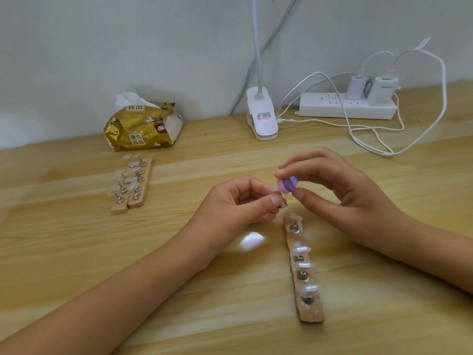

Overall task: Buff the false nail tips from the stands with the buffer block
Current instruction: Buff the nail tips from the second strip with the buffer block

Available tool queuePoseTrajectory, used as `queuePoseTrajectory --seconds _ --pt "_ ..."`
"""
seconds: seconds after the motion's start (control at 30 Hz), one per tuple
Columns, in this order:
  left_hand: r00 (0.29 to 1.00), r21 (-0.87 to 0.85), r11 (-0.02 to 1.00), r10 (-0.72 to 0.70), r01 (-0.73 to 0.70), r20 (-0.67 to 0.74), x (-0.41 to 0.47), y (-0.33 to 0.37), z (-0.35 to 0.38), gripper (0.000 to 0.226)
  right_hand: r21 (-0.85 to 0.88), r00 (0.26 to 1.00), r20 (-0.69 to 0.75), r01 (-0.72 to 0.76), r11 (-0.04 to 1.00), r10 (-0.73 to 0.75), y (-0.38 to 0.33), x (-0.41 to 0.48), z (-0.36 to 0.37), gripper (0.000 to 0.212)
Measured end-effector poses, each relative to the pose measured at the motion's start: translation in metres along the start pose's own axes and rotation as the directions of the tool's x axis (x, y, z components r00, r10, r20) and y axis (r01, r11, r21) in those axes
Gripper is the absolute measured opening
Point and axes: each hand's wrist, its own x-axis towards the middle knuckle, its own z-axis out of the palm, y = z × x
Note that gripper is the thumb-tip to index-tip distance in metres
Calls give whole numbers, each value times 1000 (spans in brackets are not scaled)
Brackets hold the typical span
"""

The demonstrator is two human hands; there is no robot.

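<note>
Nearest, lower left: left forearm (128, 298), leading to left hand (238, 201) at centre, pinching one small stand (282, 205), its nail tip mostly hidden. Just right, right hand (332, 185) pinching buffer block (288, 184) against it. Wooden strip (311, 312) below, lengthwise away.

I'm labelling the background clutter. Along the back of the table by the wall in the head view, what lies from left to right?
Tissue pack → clip lamp base → power strip. The chargers plugged into the strip overlap it, so they are left out.
</note>
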Motion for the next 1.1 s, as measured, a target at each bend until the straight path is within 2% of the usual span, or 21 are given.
queuePoseTrajectory --seconds 0.07,0.2,0.3,0.43,0.53,0.67,0.8,0.9,1.0,1.1 --pt "1000 4 1000 7 -7 3 0 0 0 18 -46 998 30 48 998 -47 0 -1 1 24" --pt "1000 5 1000 4 -4 -3 0 0 -1 17 43 1000 -1 -16 999 16 0 0 0 27" --pt "1000 15 1000 12 -12 4 0 -1 0 15 -19 999 39 39 999 -38 1 -2 1 27" --pt "1000 17 1000 6 -6 -1 0 -1 -1 10 64 1000 4 -27 998 27 1 -1 0 24" --pt "1000 18 1000 12 -12 2 0 -1 -1 12 -26 997 51 66 997 -65 1 -2 1 23" --pt "1000 16 1000 5 -5 -2 0 -2 -1 13 55 1000 2 -29 998 29 2 0 1 23" --pt "1000 13 1000 16 -16 7 -1 -1 -1 14 -13 998 25 56 998 -56 0 -1 1 23" --pt "1000 5 1000 6 -6 0 0 -1 -1 9 64 999 -16 -30 998 31 1 1 0 23" --pt "1000 19 1000 13 -13 4 0 0 -1 15 46 1000 23 11 999 -12 0 0 1 24" --pt "1000 27 1000 9 -8 -9 0 -1 -1 6 83 998 -5 -66 994 67 1 1 1 23"
